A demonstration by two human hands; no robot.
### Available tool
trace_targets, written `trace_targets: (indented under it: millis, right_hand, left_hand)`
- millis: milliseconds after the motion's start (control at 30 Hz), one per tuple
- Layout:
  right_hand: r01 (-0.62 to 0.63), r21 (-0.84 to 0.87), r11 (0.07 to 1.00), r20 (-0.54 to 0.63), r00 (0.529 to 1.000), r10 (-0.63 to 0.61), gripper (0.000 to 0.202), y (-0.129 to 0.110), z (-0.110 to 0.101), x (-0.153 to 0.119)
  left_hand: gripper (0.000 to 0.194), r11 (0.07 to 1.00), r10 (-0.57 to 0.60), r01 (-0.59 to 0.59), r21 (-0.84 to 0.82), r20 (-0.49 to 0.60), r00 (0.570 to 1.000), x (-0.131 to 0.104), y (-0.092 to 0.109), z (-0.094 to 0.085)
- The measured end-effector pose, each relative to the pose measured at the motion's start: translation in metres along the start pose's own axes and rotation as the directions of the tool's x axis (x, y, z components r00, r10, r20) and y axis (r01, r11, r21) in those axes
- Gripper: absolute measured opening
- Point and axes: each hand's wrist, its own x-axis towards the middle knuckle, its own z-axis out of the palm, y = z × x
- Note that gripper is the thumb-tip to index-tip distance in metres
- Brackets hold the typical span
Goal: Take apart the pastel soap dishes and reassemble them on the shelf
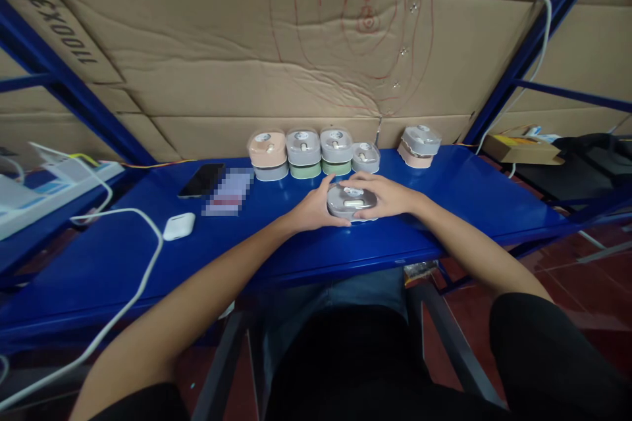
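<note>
Near the table's front edge, a small grey box (340, 199) with a clear rounded lid sits between my hands. My left hand (316, 204) wraps its left side, thumb low at the front. From the right, my right hand (388, 194) grips the same box, its fingers over the top and side. A round label and a pale oblong piece show on the lid. Just behind stand stacked boxes of the same kind: peach on grey (266, 150), two grey-on-green stacks (303, 151) (336, 145) and a single grey box (366, 156).
Farther right stands a grey-on-peach stack (419, 145). To the left lie a black phone (201, 181), a blurred-out rectangular item (228, 192) and a white earbud case (179, 226). A white cable (148, 270) crosses the blue table (291, 256). Cardboard (222, 79) lines the back.
</note>
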Motion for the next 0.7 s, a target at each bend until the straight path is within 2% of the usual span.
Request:
trace_targets:
  millis: [133,267,367,467,533,667,700]
  right_hand:
    - [-0.04,-0.022,0.999,0.043,0.998,0.04,0.094,0.001,-0.005,-0.001]
    - [-0.159,-0.101,0.982,0.079,0.983,0.168,0.103,0.005,-0.017,-0.011]
    - [-0.28,-0.186,0.942,0.03,0.956,0.29,0.103,0.003,-0.02,-0.031]
    - [-0.398,-0.296,0.868,-0.069,0.916,0.396,0.1,-0.005,-0.018,-0.059]
    - [-0.484,-0.381,0.788,-0.143,0.873,0.467,0.097,-0.009,-0.017,-0.078]
    - [-0.686,-0.472,0.553,-0.309,0.716,0.626,0.091,-0.001,-0.023,-0.103]
    - [-0.71,-0.481,0.514,-0.341,0.691,0.637,0.09,0.005,-0.025,-0.105]
  left_hand:
    - [0.133,0.996,0.047,-0.046,0.076,-0.009,0.999,0.001,0.0,-0.002]
    - [0.104,0.985,0.109,-0.104,0.141,-0.028,0.994,0.002,-0.001,-0.004]
    - [0.085,0.977,0.114,-0.11,0.18,-0.009,0.993,0.001,0.0,-0.006]
    - [0.079,0.975,0.086,-0.085,0.207,0.002,0.996,-0.002,0.003,-0.007]
    - [0.08,0.973,0.076,-0.078,0.218,0.015,0.997,-0.003,0.005,-0.008]
    - [0.079,0.97,0.089,-0.093,0.225,0.029,0.996,-0.004,0.006,-0.009]
    - [0.079,0.969,0.089,-0.094,0.227,0.031,0.996,-0.004,0.005,-0.009]
